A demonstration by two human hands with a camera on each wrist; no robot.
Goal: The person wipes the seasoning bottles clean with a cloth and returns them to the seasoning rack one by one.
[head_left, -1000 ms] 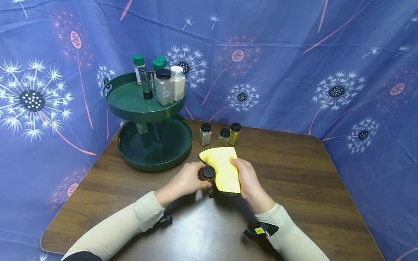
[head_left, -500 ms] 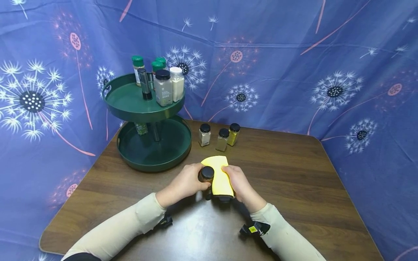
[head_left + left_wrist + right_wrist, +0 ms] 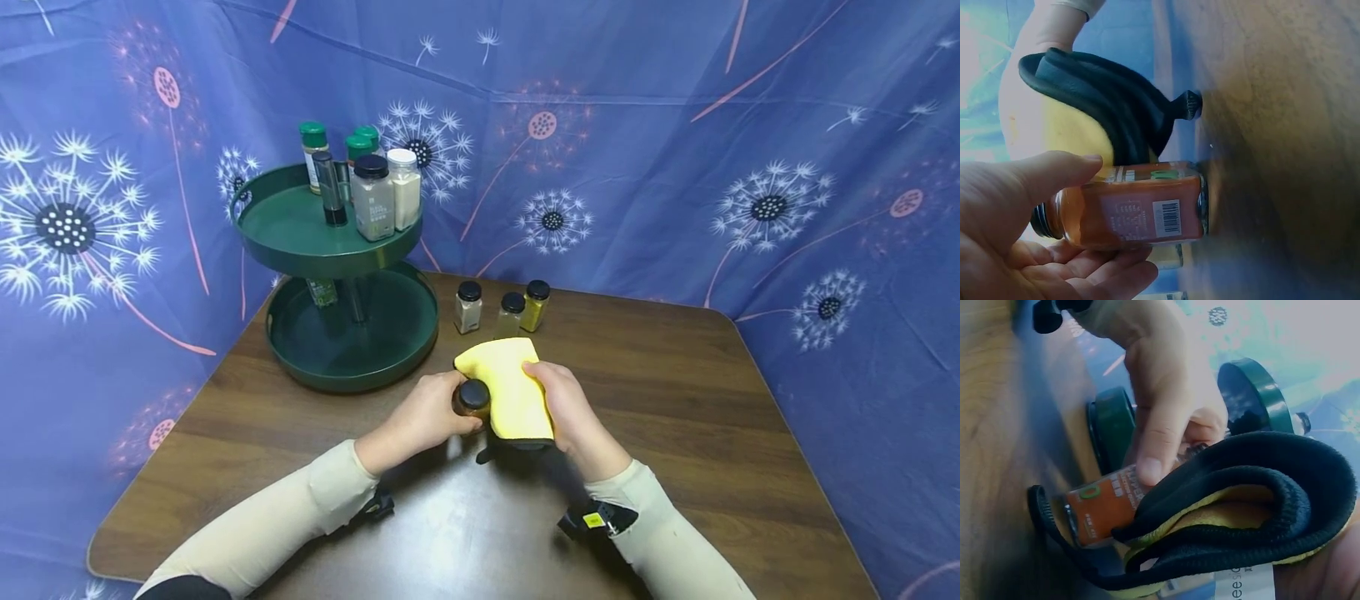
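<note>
Near the middle of the table, my left hand [image 3: 420, 412] grips a spice jar [image 3: 1132, 212] by its upper part, thumb on one side and fingers on the other. The jar is glass, with orange-brown powder, a black lid and a barcode label. My right hand [image 3: 573, 417] holds a folded yellow cloth [image 3: 513, 392] with a dark edge, its thumb on top. In the head view the cloth lies right beside the jar and overlaps its right side. From the right wrist, the cloth's dark rolled folds [image 3: 1222, 456] cover part of the jar.
A two-tier green turntable rack [image 3: 352, 367] stands at the back left. Its upper tray carries several spice bottles [image 3: 375, 200]. Behind the cloth stand three small black-lidded jars, a pale jar [image 3: 468, 312], a grey jar [image 3: 510, 317] and a yellow jar [image 3: 535, 308].
My right hand moved the cloth toward me and left along the jar, then back up and right. My left hand stays nearly in place, holding the jar.
</note>
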